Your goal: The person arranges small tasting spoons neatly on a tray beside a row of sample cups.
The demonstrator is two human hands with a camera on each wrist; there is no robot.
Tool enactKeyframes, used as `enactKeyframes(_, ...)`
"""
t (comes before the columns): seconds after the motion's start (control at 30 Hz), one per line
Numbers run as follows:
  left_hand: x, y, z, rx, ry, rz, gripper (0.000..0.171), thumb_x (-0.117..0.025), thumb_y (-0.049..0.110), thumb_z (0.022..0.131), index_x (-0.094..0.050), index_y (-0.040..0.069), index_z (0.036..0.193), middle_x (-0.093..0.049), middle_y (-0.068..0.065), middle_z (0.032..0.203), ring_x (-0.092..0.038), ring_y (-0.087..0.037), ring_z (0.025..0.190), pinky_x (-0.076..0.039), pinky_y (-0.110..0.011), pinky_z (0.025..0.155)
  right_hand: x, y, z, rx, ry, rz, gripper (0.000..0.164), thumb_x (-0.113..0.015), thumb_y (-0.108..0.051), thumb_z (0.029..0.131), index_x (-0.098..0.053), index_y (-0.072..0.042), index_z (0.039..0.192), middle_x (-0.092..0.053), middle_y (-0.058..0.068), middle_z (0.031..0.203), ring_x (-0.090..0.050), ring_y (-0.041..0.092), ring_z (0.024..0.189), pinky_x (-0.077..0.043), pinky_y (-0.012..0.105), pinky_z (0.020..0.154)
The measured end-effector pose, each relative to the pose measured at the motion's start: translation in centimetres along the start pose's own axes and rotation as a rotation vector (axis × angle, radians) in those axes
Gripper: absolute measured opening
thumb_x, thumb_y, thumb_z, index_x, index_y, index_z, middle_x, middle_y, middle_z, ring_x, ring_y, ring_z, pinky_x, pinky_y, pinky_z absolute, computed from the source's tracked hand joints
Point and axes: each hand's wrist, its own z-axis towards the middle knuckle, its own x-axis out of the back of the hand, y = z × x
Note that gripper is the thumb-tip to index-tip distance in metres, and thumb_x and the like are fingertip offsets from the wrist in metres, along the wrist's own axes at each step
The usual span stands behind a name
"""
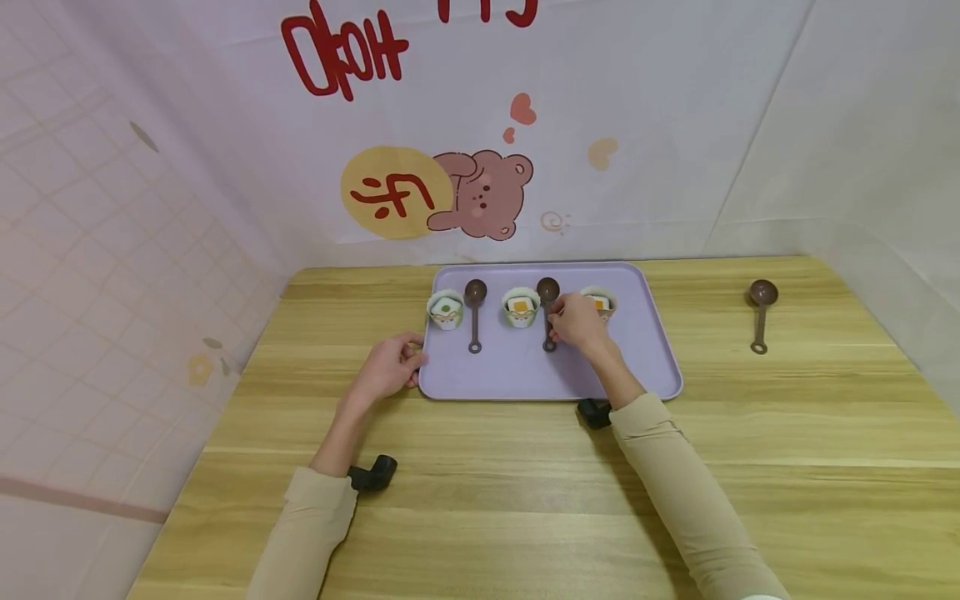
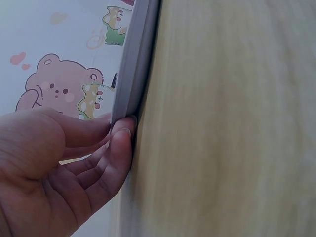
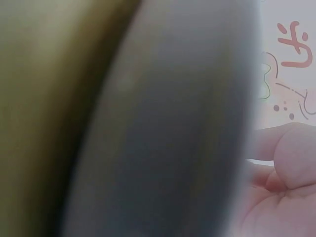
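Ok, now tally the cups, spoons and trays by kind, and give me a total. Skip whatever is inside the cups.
Patterned cups: 3
Brown spoons: 3, one of them off the tray
Purple tray: 1
Total: 7

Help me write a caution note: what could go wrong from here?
The right hand, its fingers at a brown spoon, partly hides the right cup and could bump it. The left hand pinches the rim of the tray, so a sudden tug might jostle the left cup close by.
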Motion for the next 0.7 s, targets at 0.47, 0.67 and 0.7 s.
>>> enactKeyframes(0.47,0.0,0.0,0.1,-0.013,0.001,-0.004,0.036,-0.062,0.004,0.100,-0.056,-0.008,0.133,-0.064,-0.012,0.083,-0.062,-0.015,0.057,-0.049,-0.025,0.053,0.6,0.3,-0.9,0.042,0.073,0.051,0.021,-0.062,-0.004,0.094,-0.065,0.009,0.111,-0.074,0.023,0.093,-0.073,0.024,0.067,-0.054,0.031,0.062)
enactKeyframes(0.67,-0.1,0.0,0.0,-0.014,-0.001,-0.005,0.035,-0.062,0.003,0.100,-0.056,-0.008,0.133,-0.064,-0.012,0.082,-0.062,-0.016,0.058,-0.049,-0.025,0.053,1.0,0.5,-1.4,0.095,0.100,0.036,0.023,-0.061,-0.005,0.092,-0.066,0.008,0.110,-0.072,0.022,0.091,-0.069,0.030,0.076,-0.054,0.040,0.069)
enactKeyframes(0.7,-0.1,0.0,0.0,-0.012,0.000,-0.005,0.035,-0.062,0.003,0.100,-0.056,-0.008,0.133,-0.064,-0.012,0.082,-0.062,-0.016,0.059,-0.049,-0.025,0.053,1.1,0.5,-1.5,0.100,0.104,0.030,0.023,-0.061,-0.005,0.092,-0.066,0.008,0.110,-0.072,0.022,0.091,-0.068,0.030,0.077,-0.054,0.040,0.070)
